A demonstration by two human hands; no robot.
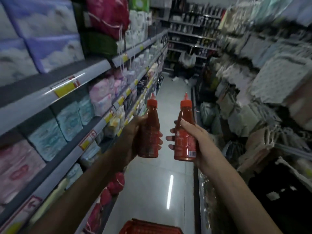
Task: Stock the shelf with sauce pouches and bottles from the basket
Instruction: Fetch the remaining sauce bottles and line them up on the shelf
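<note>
I hold two red sauce bottles upright in the middle of an aisle. My left hand grips the left bottle around its body; its red nozzle cap points up. My right hand grips the right bottle, whose label and barcode face me. The bottles stand side by side, a small gap apart. The red basket shows only its rim at the bottom edge, below my arms. Its contents are hidden.
Grey shelves with yellow price tags run along the left, filled with soft packs in blue, pink and white. Blurred packaged goods crowd the right side. The tiled floor runs ahead to dark shelving at the far end.
</note>
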